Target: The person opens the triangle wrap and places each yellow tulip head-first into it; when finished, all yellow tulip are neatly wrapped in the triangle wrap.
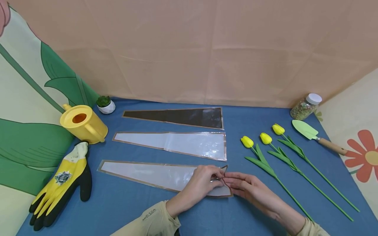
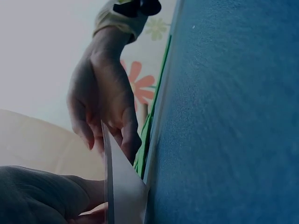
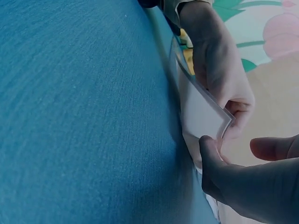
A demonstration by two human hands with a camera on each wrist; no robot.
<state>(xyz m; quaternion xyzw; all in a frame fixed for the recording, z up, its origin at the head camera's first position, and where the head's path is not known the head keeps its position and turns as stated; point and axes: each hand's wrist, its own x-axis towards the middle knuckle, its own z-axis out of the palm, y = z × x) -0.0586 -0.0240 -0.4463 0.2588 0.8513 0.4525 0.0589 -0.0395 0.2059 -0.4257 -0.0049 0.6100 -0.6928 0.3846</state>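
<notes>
Nearest of the flat, tapered sleeves is a whitish one with a brown border (image 1: 153, 171), its wide end lifted off the cloth between my hands. My left hand (image 1: 202, 180) pinches the open edge of that wide end with curled fingers. From the right, my right hand (image 1: 254, 190) reaches to the same edge, fingers nearly straight and fingertips at the rim. In the right wrist view, one finger (image 3: 210, 151) lies against the sleeve (image 3: 201, 109), while another digit stands apart. Behind lie a second whitish sleeve (image 1: 195, 144) and a black one (image 1: 189, 118).
Three yellow tulips (image 1: 267, 165) lie to the right, near a green trowel (image 1: 305, 129) and a lidded jar (image 1: 304, 108). At left are a yellow watering can (image 1: 91, 126), a small potted plant (image 1: 106, 106) and a yellow-black glove (image 1: 63, 183). Blue cloth (image 1: 133, 203) covers the table.
</notes>
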